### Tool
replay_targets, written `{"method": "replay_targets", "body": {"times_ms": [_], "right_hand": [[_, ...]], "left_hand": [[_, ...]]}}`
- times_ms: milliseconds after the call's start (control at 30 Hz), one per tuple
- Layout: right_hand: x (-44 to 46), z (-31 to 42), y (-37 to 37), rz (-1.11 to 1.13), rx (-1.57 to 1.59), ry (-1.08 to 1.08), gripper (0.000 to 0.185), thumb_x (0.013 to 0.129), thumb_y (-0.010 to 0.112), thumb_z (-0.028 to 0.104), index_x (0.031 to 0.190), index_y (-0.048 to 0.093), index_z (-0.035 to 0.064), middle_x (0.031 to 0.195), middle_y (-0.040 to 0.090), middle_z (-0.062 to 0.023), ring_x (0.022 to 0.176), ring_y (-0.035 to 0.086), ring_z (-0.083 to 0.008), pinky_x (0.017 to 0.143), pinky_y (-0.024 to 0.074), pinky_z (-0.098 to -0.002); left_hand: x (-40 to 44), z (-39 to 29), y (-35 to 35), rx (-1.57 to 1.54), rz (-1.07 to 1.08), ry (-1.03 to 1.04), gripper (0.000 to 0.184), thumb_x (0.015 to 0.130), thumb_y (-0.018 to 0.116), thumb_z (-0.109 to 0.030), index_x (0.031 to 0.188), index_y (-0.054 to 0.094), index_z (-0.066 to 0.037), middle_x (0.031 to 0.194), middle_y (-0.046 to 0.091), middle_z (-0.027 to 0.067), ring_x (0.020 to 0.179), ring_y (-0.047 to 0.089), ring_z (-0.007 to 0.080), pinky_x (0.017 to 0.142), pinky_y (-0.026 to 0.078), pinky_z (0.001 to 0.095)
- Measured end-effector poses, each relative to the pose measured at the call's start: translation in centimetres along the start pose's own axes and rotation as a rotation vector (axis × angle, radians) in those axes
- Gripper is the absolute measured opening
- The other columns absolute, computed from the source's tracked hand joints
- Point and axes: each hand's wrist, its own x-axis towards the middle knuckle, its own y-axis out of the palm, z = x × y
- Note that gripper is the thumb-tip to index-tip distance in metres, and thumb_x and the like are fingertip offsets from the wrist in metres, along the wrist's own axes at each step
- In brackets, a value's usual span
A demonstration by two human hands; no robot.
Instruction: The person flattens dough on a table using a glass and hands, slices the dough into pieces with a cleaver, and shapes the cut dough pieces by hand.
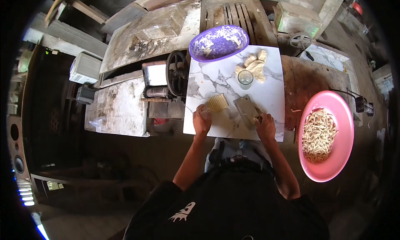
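Observation:
On the white marble-patterned board [200, 86] lies a flat piece of yellowish dough [218, 102], scored or cut into narrow parallel strips. My left hand [202, 120] rests at the dough's near left edge, its fingers bent and slightly apart. To the right, a wide-bladed cleaver [245, 110] lies low over the board, and my right hand [266, 126] is closed around its handle. Farther back stands a clear drinking glass [245, 78], with several pale lumps of dough [255, 65] just behind it.
A purple basin [218, 44] with white residue sits at the board's back edge. At the right is a pink basin [342, 135] holding many short dough strips. A roller machine with a dark handwheel [176, 73] stands to the left, beside a pale worktable [118, 106].

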Motion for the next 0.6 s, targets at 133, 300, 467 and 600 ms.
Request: {"method": "replay_targets", "body": {"times_ms": [133, 300, 467, 600], "right_hand": [[-0.2, -0.9, 0.0, 0.007, 0.048, -0.039, 0.032, 0.08, 0.07, 0.022, 0.103, 0.058, 0.0034, 0.102, 0.058, -0.0183, 0.096, 0.057, -0.0383, 0.083, 0.0469, -0.0465], [-1.0, -0.7, -2.7, -0.021, 0.069, -0.065, 0.031, 0.083, 0.068, 0.022, 0.106, 0.059, 0.0044, 0.101, 0.06, -0.0171, 0.096, 0.057, -0.0381, 0.083, 0.0466, -0.0471], [-2.1, -0.9, -4.1, 0.29, 0.429, -0.045, 0.035, 0.087, 0.067, 0.018, 0.117, 0.059, 0.0021, 0.112, 0.063, -0.018, 0.097, 0.062, -0.0359, 0.085, 0.0491, -0.04], [-3.7, 0.5, -6.4, 0.381, 0.706, -0.079, 0.032, 0.088, 0.065, 0.016, 0.116, 0.063, 0.0019, 0.11, 0.066, -0.0193, 0.097, 0.065, -0.0331, 0.086, 0.0494, -0.0373]], "left_hand": [[1.0, -0.2, -0.2, 0.179, 0.115, 0.146, 0.022, 0.088, 0.057, -0.014, 0.106, 0.06, -0.002, 0.1, 0.067, 0.0162, 0.089, 0.061, 0.0382, 0.08, 0.049, 0.0455], [0.1, -1.0, -0.2, 0.133, -0.01, 0.099, 0.02, 0.09, 0.054, -0.01, 0.107, 0.061, -0.002, 0.094, 0.068, 0.0155, 0.087, 0.065, 0.0321, 0.08, 0.051, 0.0392], [-4.9, -6.2, 0.6, -0.521, 0.349, -0.223, 0.024, 0.096, 0.054, -0.015, 0.11, 0.059, 0.004, 0.096, 0.067, 0.0084, 0.085, 0.06, 0.0118, 0.078, 0.049, 0.0282], [-9.7, -12.6, 2.4, -0.928, 0.614, -0.477, 0.023, 0.1, 0.051, -0.016, 0.11, 0.06, 0.002, 0.098, 0.067, 0.0081, 0.083, 0.063, 0.0123, 0.077, 0.052, 0.0263]]}}
